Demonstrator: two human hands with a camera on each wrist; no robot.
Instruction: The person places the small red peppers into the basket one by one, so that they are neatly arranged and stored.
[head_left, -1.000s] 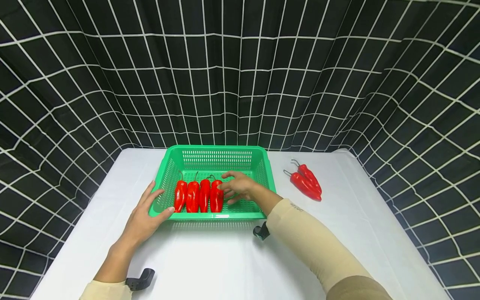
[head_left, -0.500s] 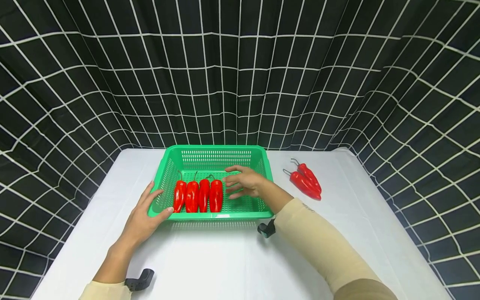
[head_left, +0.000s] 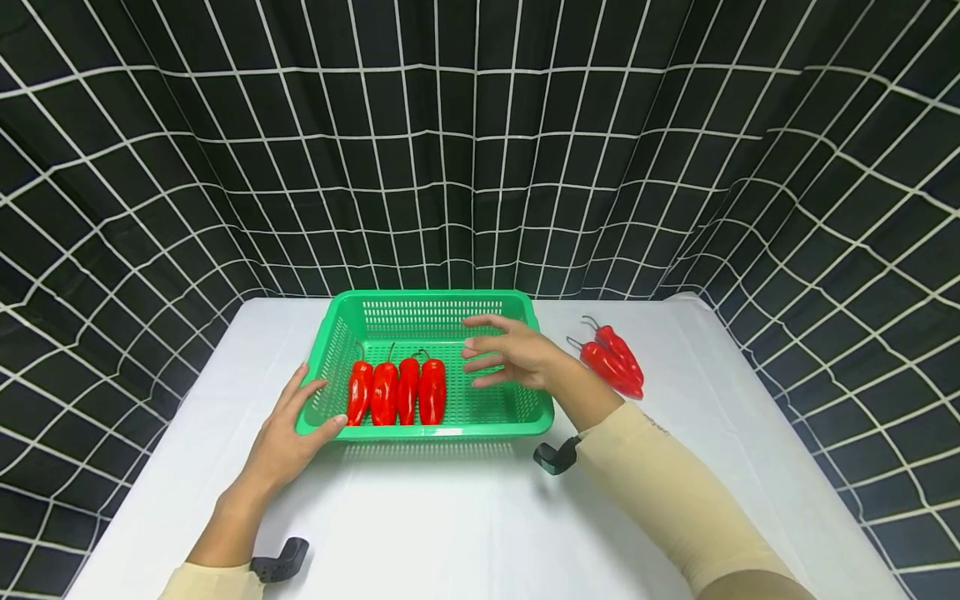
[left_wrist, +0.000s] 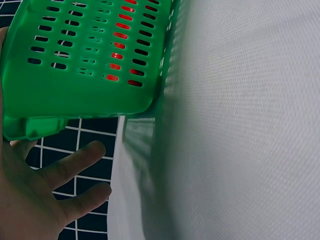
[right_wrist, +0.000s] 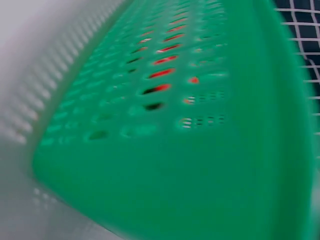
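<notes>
A green plastic basket [head_left: 427, 431] with slotted walls stands on the white-covered table. Inside, several red peppers with thin stems lie side by side in its left half, the rightmost pepper [head_left: 432, 392] nearest the middle. My left hand [head_left: 288, 442] rests at the basket's front left corner, thumb by the front rim and fingers spread along the left side. In the left wrist view, two straight fingers [left_wrist: 75, 167] show outside the wall. Above the basket's right half hovers my right hand [head_left: 517, 354], fingers apart and holding nothing. The right wrist view shows only the basket's outer wall [right_wrist: 175, 180], blurred.
Two more red peppers [head_left: 611, 367] lie together on the table [head_left: 712, 450], right of the basket. A black curtain [head_left: 480, 167] with white grid lines surrounds the table at the back and sides. Each wrist wears a small black camera.
My right hand has drawn back from the rightmost pepper in the basket, moving right and slightly up, its fingers spread. The left hand and the peppers stay in place.
</notes>
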